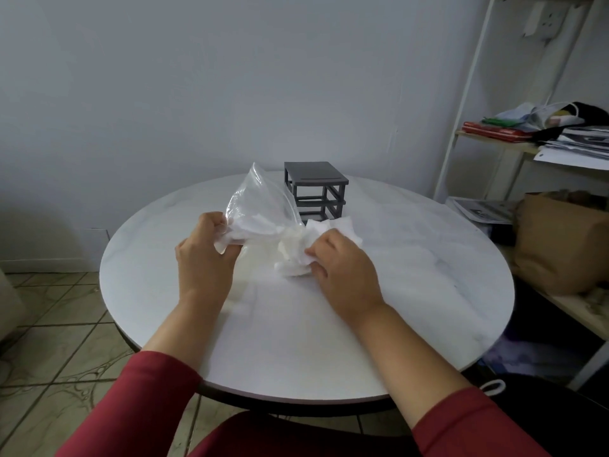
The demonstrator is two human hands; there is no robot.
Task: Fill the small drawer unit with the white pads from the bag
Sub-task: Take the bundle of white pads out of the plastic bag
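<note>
A clear plastic bag (257,206) with white pads inside is lifted over the middle of the round white table (412,275). My left hand (204,249) grips the bag's lower left part. My right hand (342,262) pinches a bunch of white pads (296,255) that spill from the bag onto the table. Just behind them stands the small dark grey drawer unit (316,189), an open frame with no drawers visible in it.
A white metal shelf rack (468,103) stands to the right with papers, cloths and bags on it. A brown paper bag (560,242) sits on its lower level. Tiled floor lies to the left, a plain wall behind.
</note>
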